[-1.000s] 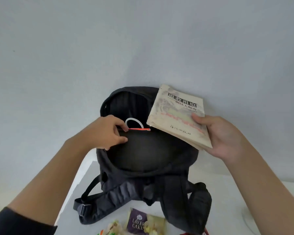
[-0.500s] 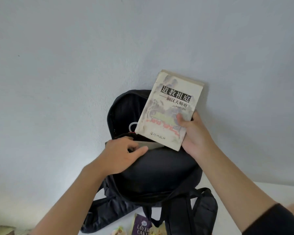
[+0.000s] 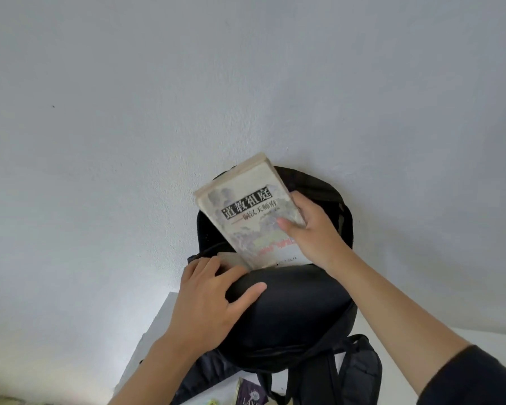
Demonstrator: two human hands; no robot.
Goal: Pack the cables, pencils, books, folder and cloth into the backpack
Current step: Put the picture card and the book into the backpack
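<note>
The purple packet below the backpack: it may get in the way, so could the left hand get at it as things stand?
Probably yes, once it lets go. The left hand grips the backpack by its front rim; the purple packet lies uncovered just below the backpack, near that forearm, with nothing between them.

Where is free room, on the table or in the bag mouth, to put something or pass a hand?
Free: the dark gap in the black fabric backpack mouth left of the pale paperback book; bare white table left of it. Crowded: the front rim, where the left hand and right hand meet the book.
</note>
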